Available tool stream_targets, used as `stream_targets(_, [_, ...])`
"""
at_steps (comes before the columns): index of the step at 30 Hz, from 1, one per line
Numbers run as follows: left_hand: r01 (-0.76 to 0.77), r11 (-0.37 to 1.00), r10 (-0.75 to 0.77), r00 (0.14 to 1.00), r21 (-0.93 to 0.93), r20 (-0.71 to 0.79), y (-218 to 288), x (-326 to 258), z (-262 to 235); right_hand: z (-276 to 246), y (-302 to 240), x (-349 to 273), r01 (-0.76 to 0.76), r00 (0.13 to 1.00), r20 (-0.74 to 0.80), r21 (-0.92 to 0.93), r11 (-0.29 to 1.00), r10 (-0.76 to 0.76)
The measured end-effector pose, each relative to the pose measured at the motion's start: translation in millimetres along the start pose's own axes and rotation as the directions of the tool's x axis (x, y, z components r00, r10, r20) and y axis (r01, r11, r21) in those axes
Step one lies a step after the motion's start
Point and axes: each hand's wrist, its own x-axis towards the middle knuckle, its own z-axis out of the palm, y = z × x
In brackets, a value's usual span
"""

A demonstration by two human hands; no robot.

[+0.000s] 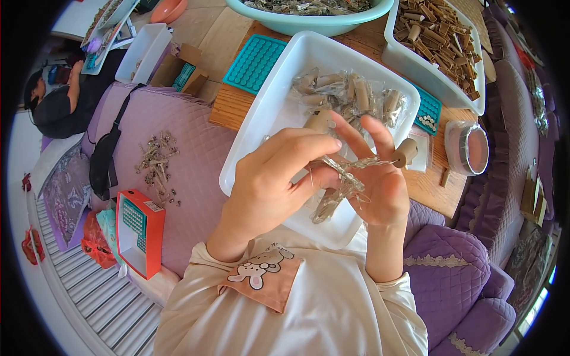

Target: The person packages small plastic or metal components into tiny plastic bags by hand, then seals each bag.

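Note:
Above the near end of a white plastic tub (240,160), both hands work on a looped bundle of thin clear wire (338,199), which looks like a light string. My left hand (267,172) is closed, pinching the wire between thumb and fingers. My right hand (380,187) is turned palm up with its fingers bent and apart, and a strand crosses it. At that strand's right end sits a tan cork-like cylinder (406,153). Another tan cylinder (320,121) shows behind my left fingers. Bagged tan cylinders (362,92) lie in the tub.
Beyond the tub stand a mint basin (285,22) and a white bin of tan cylinders (389,38). Teal trays (255,62) flank the tub. A tape roll (467,148) is at right. On the purple cover lie loose wire pieces (157,163) and a red box (155,237). Another person (65,104) is far left.

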Motion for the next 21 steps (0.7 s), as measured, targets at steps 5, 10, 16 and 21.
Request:
stream_targets(5, [-0.183,0.956,0.206,0.975,0.231,-0.082,-4,2,3,8,-5,-4,-0.077,0.976,-0.21,-0.089,0.993,0.057])
stream_targets(10, [-0.26,0.845,0.355,0.926,0.467,-0.127,-6,2,-5,14,-7,-7,-0.035,0.93,-0.366,-0.136,0.99,-0.017])
stream_targets(16, [0.179,0.979,-0.196,0.956,0.096,0.218,-4,-6,-8,17,-10,-4,0.069,0.92,-0.391,0.057,0.996,-0.041])
stream_targets(21, [0.266,0.959,-0.206,0.893,-0.101,0.399,-16,-4,-7,14,-12,-6,0.079,0.936,-0.352,0.205,0.976,-0.002])
